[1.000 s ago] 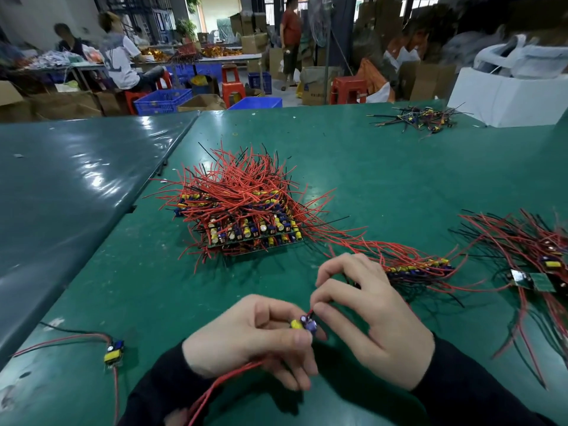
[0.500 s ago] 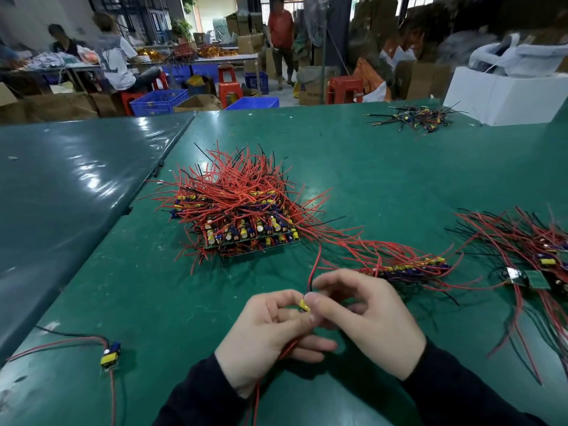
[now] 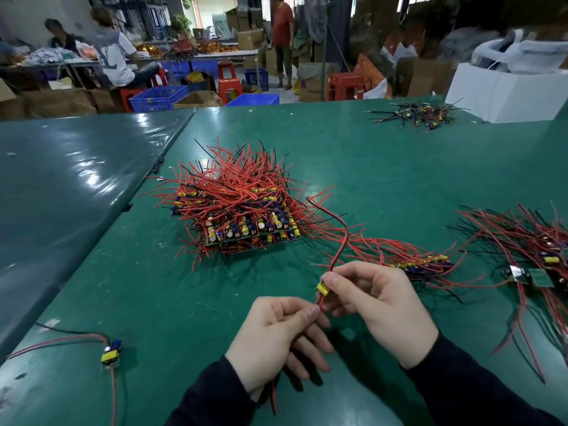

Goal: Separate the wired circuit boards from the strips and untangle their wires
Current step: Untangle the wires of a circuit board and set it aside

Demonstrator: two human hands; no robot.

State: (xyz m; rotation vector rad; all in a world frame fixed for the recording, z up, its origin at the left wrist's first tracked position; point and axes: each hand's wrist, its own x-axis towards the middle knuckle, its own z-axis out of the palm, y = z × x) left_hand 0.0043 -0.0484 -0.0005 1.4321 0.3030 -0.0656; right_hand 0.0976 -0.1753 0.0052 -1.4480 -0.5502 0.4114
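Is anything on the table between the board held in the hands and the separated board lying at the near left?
Nothing visible. The right hand pinches the small board, the left hand its wires. Bare green table lies between it and the separated board; the big pile sits farther back.

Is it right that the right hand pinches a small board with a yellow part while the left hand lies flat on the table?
Not quite. In the head view the left hand is not flat on the table: it pinches the red wire just below the board, which the right hand pinches.
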